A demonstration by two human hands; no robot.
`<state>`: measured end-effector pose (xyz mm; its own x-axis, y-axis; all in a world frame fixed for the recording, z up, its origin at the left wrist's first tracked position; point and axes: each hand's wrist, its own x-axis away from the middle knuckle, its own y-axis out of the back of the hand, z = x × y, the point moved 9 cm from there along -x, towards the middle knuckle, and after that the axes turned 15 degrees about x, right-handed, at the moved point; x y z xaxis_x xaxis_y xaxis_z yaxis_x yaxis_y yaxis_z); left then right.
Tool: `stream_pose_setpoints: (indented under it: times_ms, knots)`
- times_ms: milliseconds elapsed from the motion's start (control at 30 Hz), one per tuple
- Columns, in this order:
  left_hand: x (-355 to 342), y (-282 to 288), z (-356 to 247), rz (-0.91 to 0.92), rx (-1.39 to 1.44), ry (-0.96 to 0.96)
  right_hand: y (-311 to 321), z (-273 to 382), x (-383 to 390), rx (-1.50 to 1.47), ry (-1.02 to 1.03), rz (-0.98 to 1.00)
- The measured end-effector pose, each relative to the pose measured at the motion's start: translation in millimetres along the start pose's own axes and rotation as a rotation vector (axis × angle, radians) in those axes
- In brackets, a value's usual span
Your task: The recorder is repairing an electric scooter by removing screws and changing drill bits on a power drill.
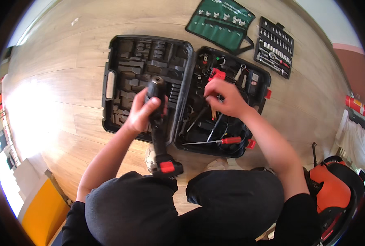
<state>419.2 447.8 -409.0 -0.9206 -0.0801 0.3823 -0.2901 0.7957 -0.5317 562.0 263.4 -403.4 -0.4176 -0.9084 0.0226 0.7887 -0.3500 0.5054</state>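
Note:
My left hand is wrapped round a black cordless drill. Its chuck points away from me, and the battery end with a red patch hangs over my knees. Below the drill lies the moulded half of an open black tool case, with many vacant recesses. Over the case's other half, my right hand has its fingers bent together; what they hold, if anything, is hidden. A red clamp-like part shows just beyond those fingers. Nearer me, a red-handled screwdriver rests across loose tools.
A green tool roll with several wrenches lies beyond the case. To its right sits an open socket set. An orange and black bag-like object stands at right, a yellow panel at lower left.

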Motion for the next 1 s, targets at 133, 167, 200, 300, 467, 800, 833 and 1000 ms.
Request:
stream_pose_setpoints:
  times_ms: [133,167,200,300,467,800,833,1000]
  knots:
    - [-4,-30,-23,0.05,-0.374,-0.124,48,81,-26,-0.638,-0.114,-0.144]
    - [-6,-41,-30,0.1,-0.538,-0.165,54,99,-28,-0.614,-0.081,-0.117]
    - [-5,-49,-39,0.102,-0.577,-0.256,56,110,-29,-0.587,-0.011,-0.103]
    - [-4,-62,-44,0.144,-0.667,-0.311,66,133,-33,-0.153,0.061,-0.114]
    - [-5,-72,-47,0.174,-0.71,-0.323,74,151,-30,0.043,0.192,-0.163]
    - [-3,-72,-42,0.171,-0.764,-0.317,75,154,-24,0.071,0.257,-0.157]
    - [-3,-71,-41,0.163,-0.754,-0.309,75,152,-23,0.069,0.256,-0.157]
    - [-5,-74,-44,0.166,-0.718,-0.317,75,146,-21,0.115,0.232,-0.178]
